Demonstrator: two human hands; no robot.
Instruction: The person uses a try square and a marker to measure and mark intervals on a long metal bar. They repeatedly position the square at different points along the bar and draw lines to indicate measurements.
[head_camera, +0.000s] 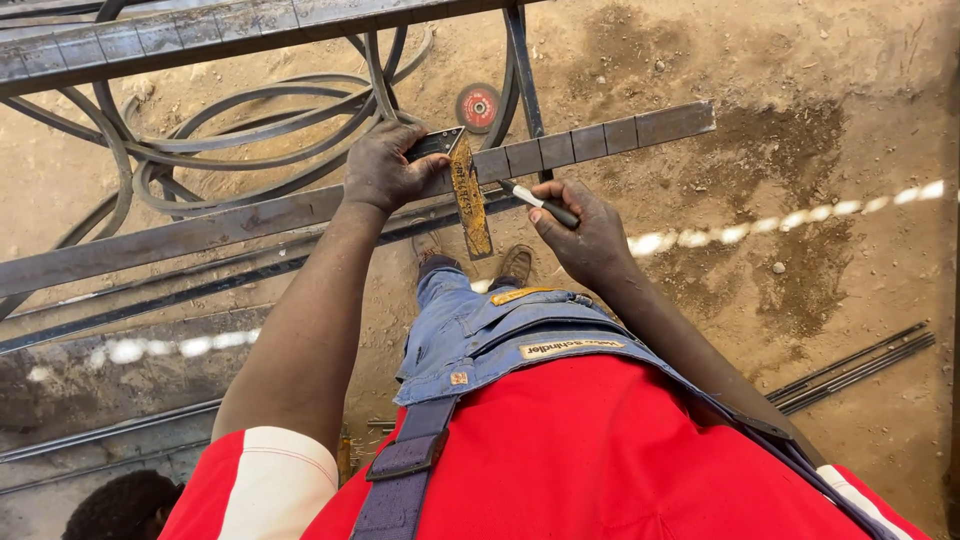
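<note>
Across the dirt floor (820, 120) runs a flat steel bar (590, 140); left hand (385, 170) presses a square (468, 195) against it; right hand (590, 235), just right, has its grip clamped on a marker (540, 203).

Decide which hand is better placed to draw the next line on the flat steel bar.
Right hand: it holds the marker, tip at the flat steel bar. Left hand pins the square.
</note>
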